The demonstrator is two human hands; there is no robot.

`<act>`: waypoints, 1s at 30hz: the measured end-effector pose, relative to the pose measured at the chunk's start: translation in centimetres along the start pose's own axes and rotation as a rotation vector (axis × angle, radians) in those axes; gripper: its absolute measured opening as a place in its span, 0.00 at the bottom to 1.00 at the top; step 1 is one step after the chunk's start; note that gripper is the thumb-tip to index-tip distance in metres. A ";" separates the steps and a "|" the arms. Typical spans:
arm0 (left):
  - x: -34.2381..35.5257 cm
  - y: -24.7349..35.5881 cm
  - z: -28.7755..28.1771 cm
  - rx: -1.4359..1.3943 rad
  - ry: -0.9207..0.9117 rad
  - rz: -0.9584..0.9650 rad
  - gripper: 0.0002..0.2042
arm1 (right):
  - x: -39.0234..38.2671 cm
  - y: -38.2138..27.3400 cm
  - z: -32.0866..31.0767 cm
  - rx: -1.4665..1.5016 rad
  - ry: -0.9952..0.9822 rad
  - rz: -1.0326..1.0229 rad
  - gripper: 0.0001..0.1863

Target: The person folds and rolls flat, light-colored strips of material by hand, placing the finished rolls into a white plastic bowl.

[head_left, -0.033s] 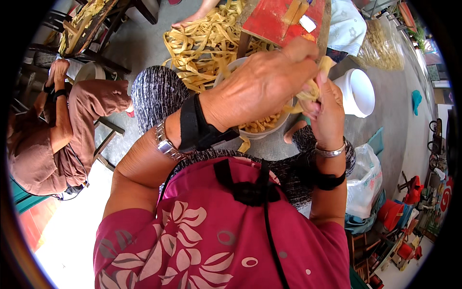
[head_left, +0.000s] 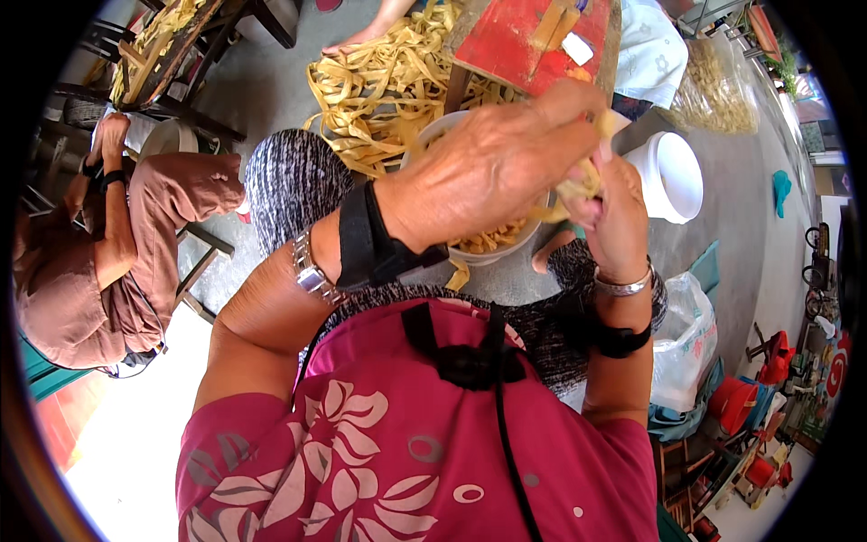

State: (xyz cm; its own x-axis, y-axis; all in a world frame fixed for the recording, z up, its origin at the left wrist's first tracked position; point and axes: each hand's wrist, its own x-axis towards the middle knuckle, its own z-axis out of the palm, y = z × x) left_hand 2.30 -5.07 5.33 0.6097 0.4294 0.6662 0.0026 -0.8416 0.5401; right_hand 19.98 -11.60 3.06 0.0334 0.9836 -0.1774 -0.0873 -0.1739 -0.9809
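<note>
In front of my chest, my left hand [head_left: 492,149] is closed, its fingers bent toward the right hand and mostly hidden behind its own back. Facing it, my right hand [head_left: 623,212] grips a rolled or folded pale yellow strip [head_left: 581,185] between thumb and fingers. One pale end sticks up above the thumb. Both hands meet on this strip, slightly blurred. Under my left hand stands a pale tub [head_left: 495,259] with short yellow pieces [head_left: 492,237] in it, partly covered by the hand. A loose yellow piece [head_left: 458,275] hangs at its near edge.
Long yellow strips [head_left: 379,99] lie heaped on the floor beyond the tub. A red-topped low table [head_left: 501,50] stands behind it, and a white bucket [head_left: 675,176] to the right. A clear plastic bag [head_left: 685,348] lies at my right. Another person [head_left: 135,217] sits at left.
My left hand has shifted slightly right, its fingers lower over the strip. The strip's upper end has tilted a little to the right.
</note>
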 end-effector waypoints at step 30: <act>-1.4 3.7 2.3 -0.817 -0.248 -0.860 0.04 | -7.0 3.7 0.3 -0.085 -0.175 -0.271 0.23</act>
State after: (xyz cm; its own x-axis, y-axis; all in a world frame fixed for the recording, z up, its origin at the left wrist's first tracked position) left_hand 3.31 -9.56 5.22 0.7906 0.5966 -0.1383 0.0351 0.1813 0.9828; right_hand 19.14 -19.11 0.67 -0.1284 0.9867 0.0997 -0.0154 0.0986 -0.9950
